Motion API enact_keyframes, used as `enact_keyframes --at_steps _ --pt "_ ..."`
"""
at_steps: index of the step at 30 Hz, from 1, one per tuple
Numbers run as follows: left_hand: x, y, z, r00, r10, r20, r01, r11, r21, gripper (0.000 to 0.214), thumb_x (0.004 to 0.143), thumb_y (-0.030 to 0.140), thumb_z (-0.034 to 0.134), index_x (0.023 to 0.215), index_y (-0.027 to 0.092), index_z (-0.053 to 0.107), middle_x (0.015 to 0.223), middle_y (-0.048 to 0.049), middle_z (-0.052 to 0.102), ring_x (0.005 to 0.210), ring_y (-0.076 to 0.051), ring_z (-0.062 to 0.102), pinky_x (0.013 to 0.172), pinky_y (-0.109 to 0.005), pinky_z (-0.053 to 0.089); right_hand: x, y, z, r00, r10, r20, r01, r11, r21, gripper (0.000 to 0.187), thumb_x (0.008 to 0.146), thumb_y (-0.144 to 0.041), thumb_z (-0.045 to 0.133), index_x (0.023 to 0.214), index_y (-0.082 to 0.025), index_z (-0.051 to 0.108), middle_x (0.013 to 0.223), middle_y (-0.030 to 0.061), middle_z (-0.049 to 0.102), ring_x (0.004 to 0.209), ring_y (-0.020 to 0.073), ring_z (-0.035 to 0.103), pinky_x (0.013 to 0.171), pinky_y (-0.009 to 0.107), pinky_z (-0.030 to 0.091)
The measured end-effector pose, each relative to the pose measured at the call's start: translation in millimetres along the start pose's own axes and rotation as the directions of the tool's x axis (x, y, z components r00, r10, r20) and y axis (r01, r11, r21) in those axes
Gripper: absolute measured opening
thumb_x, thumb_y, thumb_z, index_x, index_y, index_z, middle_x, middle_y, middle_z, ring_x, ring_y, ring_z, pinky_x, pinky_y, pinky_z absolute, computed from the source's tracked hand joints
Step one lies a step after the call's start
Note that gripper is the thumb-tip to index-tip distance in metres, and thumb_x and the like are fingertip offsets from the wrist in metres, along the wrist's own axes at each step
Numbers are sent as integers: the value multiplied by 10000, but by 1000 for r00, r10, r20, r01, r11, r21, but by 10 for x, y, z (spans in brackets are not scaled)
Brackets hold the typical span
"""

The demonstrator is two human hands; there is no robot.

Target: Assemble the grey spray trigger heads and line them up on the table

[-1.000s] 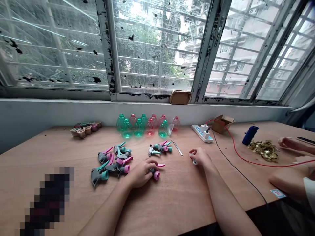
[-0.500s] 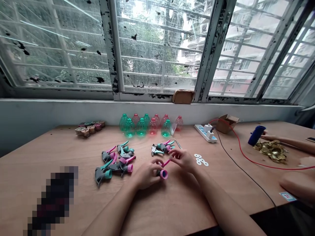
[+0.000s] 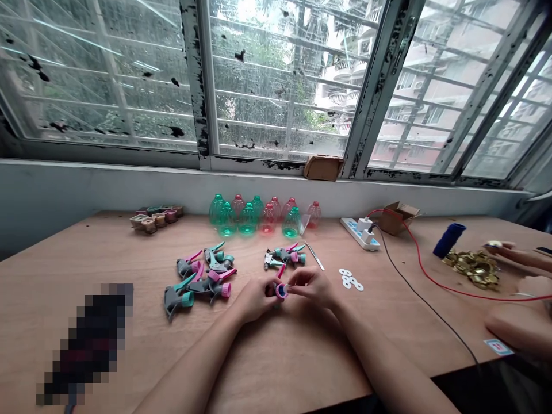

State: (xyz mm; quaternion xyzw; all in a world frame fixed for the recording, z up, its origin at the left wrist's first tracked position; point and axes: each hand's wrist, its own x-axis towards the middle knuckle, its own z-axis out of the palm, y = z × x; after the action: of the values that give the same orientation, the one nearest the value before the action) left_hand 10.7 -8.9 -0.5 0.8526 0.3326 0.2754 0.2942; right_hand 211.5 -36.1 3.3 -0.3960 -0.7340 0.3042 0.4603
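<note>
A pink-collared plastic spray trigger head (image 3: 281, 291) is held between both hands, over the table. The left hand (image 3: 256, 299) curls closed around its body, and the right hand (image 3: 310, 286) pinches the pink collar with its fingertips. Flat white washers (image 3: 348, 280) lie beyond the right fingers; a heap of grey-and-teal spray trigger heads (image 3: 200, 282) lies beyond the left fingers.

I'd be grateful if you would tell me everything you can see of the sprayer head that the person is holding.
The plastic trigger sprayer head is held up over the wooden tabletop, gripped by the left hand and largely hidden by it. Its round pink collar faces the right hand, whose fingertips are at its rim. A slim pink trigger points upward, and a little teal shows below. It looks intact.
</note>
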Motion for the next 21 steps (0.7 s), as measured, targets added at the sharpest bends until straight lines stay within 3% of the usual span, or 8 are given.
enact_keyframes --at_steps 9,15,21 --pt "7 51 -16 998 32 46 -32 999 6 195 769 258 575 915 173 674 670 27 541 604 -103 444 563 -196 324 17 -5 50 987 -161 4 160 980 -116 234 744 -400 716 773 -169 698 700 18 620 570 93 458 501 212 364" --pt "2 63 -17 999 24 42 -25 999 22 204 777 275 574 929 182 674 635 36 519 582 -100 441 539 -196 303 17 32 89 980 -195 -33 188 971 -148 245 741 -417 718 734 -173 703 740 34 607 563 90 424 489 221 346" --pt "-12 51 -17 999 12 41 -13 1000 20 252 790 334 575 954 173 680 646 21 576 573 -103 461 535 -197 320 -1 52 81 978 -210 -9 205 960 -189 186 785 -384 686 833 -219 757 742 33 595 588 96 445 498 219 351"
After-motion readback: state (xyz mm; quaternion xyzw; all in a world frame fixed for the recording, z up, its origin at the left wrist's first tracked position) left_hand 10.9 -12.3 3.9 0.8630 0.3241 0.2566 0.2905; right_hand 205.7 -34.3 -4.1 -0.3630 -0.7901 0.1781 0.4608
